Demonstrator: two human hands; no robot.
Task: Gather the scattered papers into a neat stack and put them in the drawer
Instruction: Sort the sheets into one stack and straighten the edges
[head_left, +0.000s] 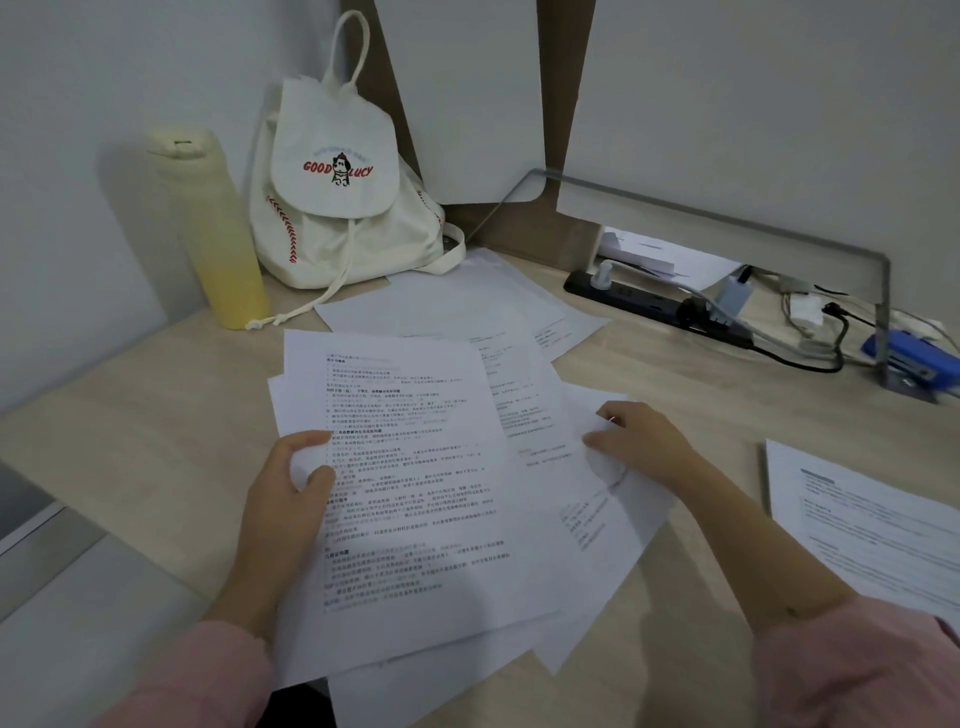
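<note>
Nearest, two hands work one loose sheaf of papers (415, 493) at the bench's (156, 441) front edge: the left hand (288, 499) pinches the sheaf's left side, while the right hand (641, 441) rests curled on its right sheets. One printed sheet (872, 525) lies apart at the right edge. Farther back lie several overlapping sheets (457, 301), count unclear, then one yellow bottle (208, 228) and one white backpack (343, 192) in the far left corner.

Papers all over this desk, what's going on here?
A person in pink sleeves is gathering printed sheets on a wooden desk. The left hand grips the left edge of a loose, uneven bundle of papers, while the right hand presses on sheets fanned out to the right. More sheets lie near the white backpack, and another sits at the right. No drawer is visible.
</note>
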